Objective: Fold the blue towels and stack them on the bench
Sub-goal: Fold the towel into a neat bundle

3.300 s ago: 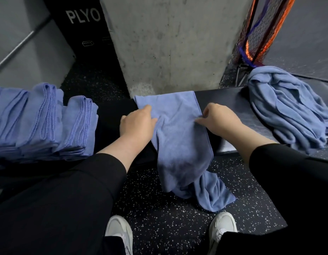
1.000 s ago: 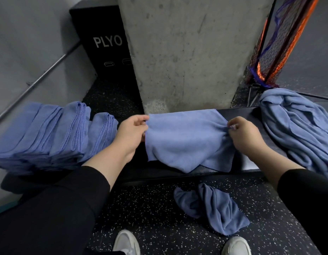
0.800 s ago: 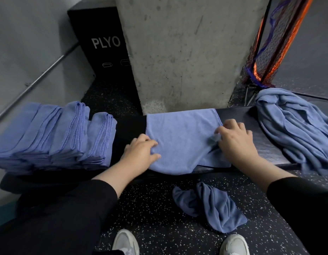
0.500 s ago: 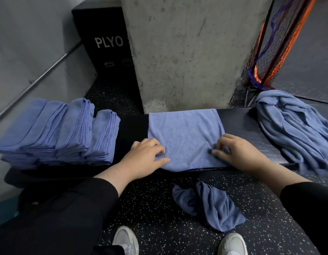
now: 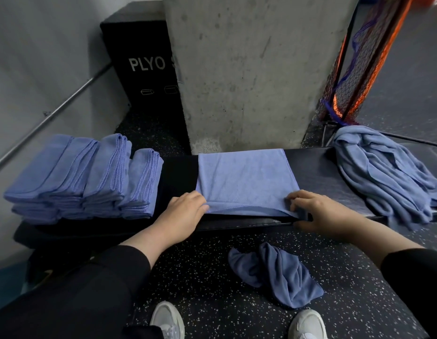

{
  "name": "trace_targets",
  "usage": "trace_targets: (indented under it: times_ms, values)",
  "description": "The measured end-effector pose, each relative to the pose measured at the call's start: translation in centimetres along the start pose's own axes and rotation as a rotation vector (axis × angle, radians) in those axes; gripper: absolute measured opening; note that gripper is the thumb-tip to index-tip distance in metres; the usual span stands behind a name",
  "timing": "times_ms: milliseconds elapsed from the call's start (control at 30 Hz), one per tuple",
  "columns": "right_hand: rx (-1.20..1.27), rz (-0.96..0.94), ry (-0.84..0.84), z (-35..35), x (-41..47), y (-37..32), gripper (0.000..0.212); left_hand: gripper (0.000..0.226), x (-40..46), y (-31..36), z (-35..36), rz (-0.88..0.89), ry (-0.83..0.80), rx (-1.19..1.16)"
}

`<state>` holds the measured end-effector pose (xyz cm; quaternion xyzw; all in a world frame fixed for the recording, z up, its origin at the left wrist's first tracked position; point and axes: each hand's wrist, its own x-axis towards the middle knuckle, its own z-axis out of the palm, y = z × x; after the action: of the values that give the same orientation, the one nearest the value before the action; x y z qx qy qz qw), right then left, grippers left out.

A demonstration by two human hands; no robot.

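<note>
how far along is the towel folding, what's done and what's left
Done: several folded towels sit on the bench. In hand: left hand and right hand grip the flat towel. Left: the unfolded heap and the floor towel.

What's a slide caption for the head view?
Both hands grip the near edge of a half-folded blue towel on the bench.

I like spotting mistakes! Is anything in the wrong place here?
Yes: one crumpled blue towel lies on the speckled black floor in front of the black bench, between the person's shoes. The other towels all lie on the bench.
</note>
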<state>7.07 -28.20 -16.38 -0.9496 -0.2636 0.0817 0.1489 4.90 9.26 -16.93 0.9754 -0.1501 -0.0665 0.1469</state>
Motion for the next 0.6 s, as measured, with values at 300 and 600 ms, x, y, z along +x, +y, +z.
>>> trace_targets:
  times_ms: [300, 600]
  values:
    - [0.211, 0.236, 0.175, -1.6, 0.6, -2.1, 0.012, 0.039, -0.3, 2.2, -0.8, -0.028, 0.106, 0.213]
    - [0.327, 0.293, 0.434, -2.5, 1.0, -2.0, 0.017, 0.016, 1.0, 1.4, -4.0, -0.071, 0.211, -0.407]
